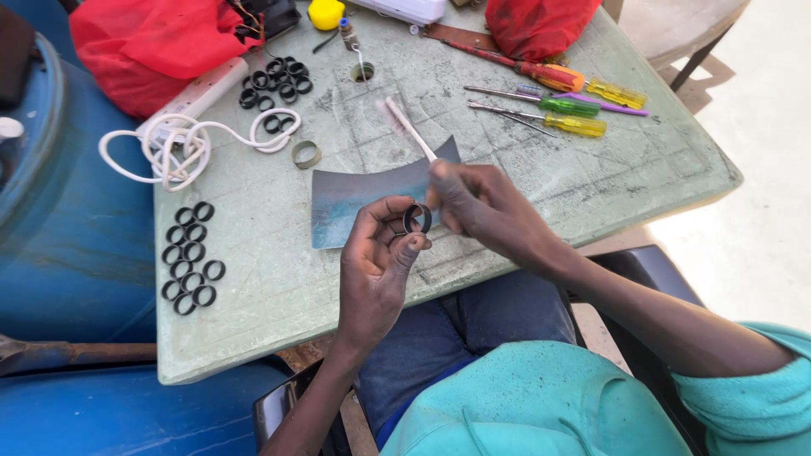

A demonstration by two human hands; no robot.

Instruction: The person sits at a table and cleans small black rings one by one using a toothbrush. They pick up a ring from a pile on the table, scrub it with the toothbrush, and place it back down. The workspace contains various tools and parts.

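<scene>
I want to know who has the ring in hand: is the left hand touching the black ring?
Touching. The head view shows the left hand pinching the black ring between thumb and fingertips, above the table.

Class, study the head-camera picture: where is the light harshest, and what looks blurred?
Head view: the floor at right is washed out by sun; the table is evenly lit; the toothbrush in the right hand smears with motion; the black ring in the left hand stays sharp.

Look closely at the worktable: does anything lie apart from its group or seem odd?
One pale ring lies alone beside the white cord, apart from the black rings clustered together. The table surface looks worn and stained.
</scene>
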